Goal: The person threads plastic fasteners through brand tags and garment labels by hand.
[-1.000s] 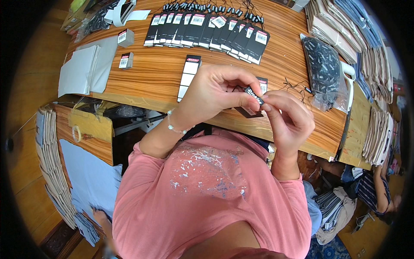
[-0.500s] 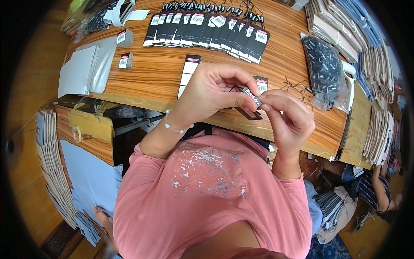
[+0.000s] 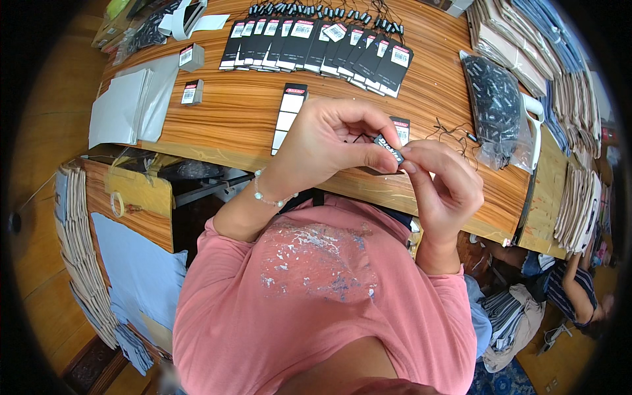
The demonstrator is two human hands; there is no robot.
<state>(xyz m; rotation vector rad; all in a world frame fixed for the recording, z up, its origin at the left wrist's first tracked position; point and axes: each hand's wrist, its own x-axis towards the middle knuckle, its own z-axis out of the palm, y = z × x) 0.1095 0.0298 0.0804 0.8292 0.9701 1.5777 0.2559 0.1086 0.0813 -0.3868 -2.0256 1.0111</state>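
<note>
Wooden table (image 3: pixel 217 112) carries a fanned row of black hang tags (image 3: pixel 316 46) and a bag of black fasteners (image 3: pixel 497 105), while above its near edge the left hand (image 3: pixel 329 141) and right hand (image 3: pixel 441 184) together pinch one small black tag (image 3: pixel 388 149) with pale lettering, fingertips closed on it.

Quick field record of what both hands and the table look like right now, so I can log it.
left hand: left hand pinches a small black tag between thumb and fingers
right hand: right hand meets the same tag with its fingertips
height: both hands held above the near edge of the wooden table
far edge: row of black hang tags, overlapping
right of hands: clear bag of small black parts; loose black strings
left side: grey sheets; two small boxes
</note>
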